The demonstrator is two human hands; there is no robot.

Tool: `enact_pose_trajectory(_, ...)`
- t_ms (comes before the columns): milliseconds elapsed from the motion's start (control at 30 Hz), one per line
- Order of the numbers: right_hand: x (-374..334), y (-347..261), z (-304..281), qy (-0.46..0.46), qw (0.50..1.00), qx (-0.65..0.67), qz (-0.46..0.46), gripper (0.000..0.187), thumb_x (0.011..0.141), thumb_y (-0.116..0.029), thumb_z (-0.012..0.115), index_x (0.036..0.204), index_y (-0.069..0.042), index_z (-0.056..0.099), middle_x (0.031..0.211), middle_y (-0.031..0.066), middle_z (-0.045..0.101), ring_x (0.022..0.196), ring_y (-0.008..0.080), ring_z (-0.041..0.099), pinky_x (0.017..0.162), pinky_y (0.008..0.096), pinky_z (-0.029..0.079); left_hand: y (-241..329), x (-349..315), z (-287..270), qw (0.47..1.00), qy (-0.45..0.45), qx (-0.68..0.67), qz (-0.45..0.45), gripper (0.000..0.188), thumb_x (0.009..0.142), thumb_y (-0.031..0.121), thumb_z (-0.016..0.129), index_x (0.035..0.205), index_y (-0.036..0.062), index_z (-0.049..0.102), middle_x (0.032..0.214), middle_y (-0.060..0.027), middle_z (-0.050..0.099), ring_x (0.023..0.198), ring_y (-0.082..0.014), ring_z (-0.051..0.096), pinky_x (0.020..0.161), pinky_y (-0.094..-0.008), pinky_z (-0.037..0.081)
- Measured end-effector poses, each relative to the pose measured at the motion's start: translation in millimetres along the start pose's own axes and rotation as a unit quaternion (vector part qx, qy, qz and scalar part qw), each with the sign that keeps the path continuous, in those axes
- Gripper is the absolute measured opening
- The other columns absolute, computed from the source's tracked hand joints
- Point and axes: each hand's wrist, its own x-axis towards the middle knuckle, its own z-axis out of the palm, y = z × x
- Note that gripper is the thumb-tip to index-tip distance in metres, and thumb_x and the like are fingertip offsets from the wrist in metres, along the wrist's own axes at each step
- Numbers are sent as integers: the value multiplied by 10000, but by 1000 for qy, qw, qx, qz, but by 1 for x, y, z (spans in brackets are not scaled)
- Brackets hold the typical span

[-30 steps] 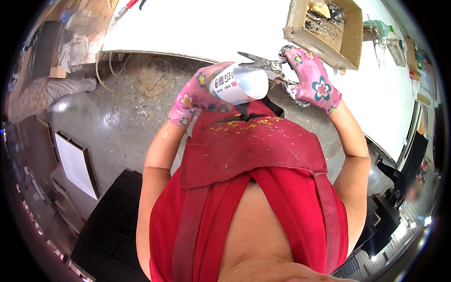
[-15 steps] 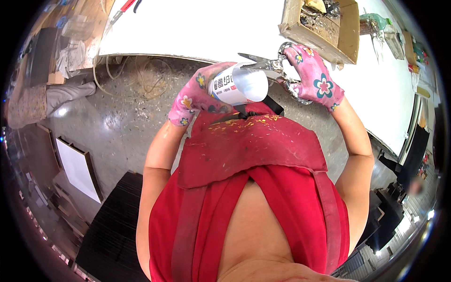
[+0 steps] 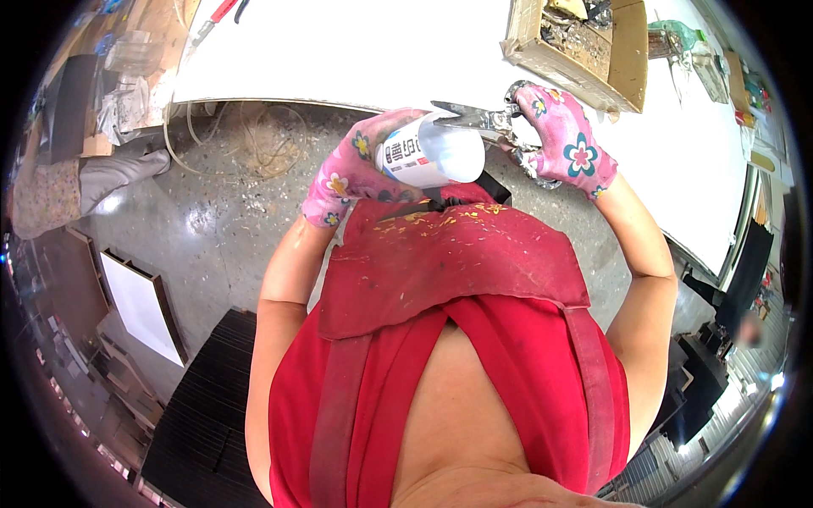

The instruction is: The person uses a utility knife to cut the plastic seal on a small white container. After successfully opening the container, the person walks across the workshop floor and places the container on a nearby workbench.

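Both my hands wear pink flowered gloves. My left hand (image 3: 360,165) is wrapped round a white plastic bottle (image 3: 411,157) with printed lettering, lying tilted so that its cut open end faces right. My right hand (image 3: 567,135) grips a pair of scissors (image 3: 483,117) smeared with dark and white residue. Their blades are slightly apart and point left, at the far rim of the bottle's open end. One blade appears to lie inside the rim, the other outside. My fingers partly hide the handles.
Beyond my hands is a white tabletop (image 3: 339,59). On it stand a cardboard box (image 3: 631,51) of dirty scraps at the back right and a red-handled tool (image 3: 222,12) at the back left. Another person's leg (image 3: 123,180) shows at the left. Black stacked panels (image 3: 199,406) are at lower left.
The scissor blades have come closer together at the bottle's rim. Both hands and the bottle have hardly moved.
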Motion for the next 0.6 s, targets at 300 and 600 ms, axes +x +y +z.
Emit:
enact_pose_trajectory(300, -3, 6, 4, -43, 997, 26, 66, 463, 655, -239, 684, 1042, -22, 553, 913, 168, 611, 864, 366, 604, 744, 435, 483, -2, -2, 6, 998, 46, -29, -17, 1004, 393, 265, 962, 1267, -3, 546, 1229, -95, 598, 1139, -161, 542, 1010, -318, 412)
enact_pose_trajectory(600, -5, 5, 2, 18, 989, 98, 109, 470, 816, -379, 681, 1072, -4, 561, 968, 179, 618, 912, 361, 603, 808, 402, 478, -1, 1, 3, 990, 43, -118, -57, 900, 547, 53, 856, 1344, -18, 444, 1209, -75, 577, 1100, -151, 555, 947, -274, 461)
